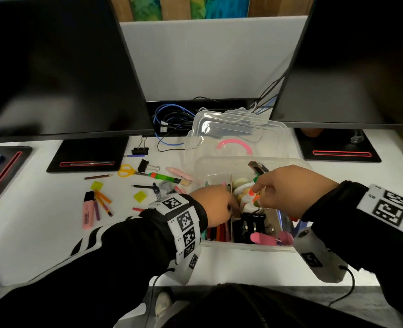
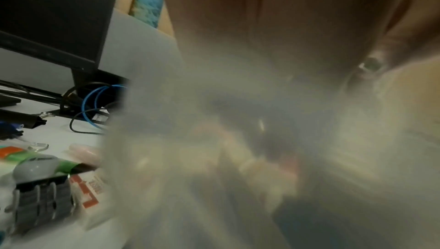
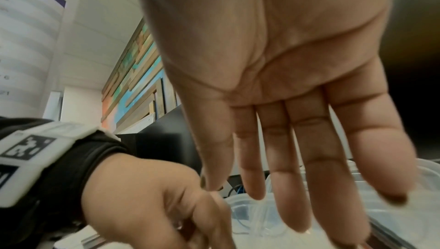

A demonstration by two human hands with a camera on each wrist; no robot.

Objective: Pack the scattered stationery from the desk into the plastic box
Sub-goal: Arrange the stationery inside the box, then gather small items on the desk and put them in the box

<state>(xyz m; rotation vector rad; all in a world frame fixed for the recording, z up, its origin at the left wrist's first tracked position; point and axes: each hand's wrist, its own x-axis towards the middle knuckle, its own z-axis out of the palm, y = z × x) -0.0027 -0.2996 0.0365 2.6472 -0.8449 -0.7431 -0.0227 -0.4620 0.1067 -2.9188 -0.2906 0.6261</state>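
- Two dark monitors (image 1: 54, 67) fill the upper left and upper right of the head view, on a white desk (image 1: 42, 245).
- The clear plastic box (image 1: 250, 246) sits right of centre in the lower half of that view, its lid (image 1: 238, 136) tipped back behind it, a pink handle on the lid.
- Inside the box a thin upright divider separates pencils and pens on the left from black binder clips, pale rolls and a pink piece on the right.
- The left hand (image 1: 213, 204) reaches into the box at the divider, fingers curled downward; whether it grips anything cannot be told, and the left wrist view is blurred by the box wall.
- The right hand (image 3: 273, 83) hovers over the box; in the right wrist view its palm is flat and the fingers (image 3: 316, 159) are straight and spread, holding nothing.
- Loose stationery lies at centre left of the head view: a pink highlighter (image 1: 88, 213), yellow scissors (image 1: 127, 171), a green marker (image 1: 165, 177), two black binder clips (image 1: 139, 150), two yellow sharpeners (image 1: 140, 196) and a brown pencil (image 1: 98, 176).
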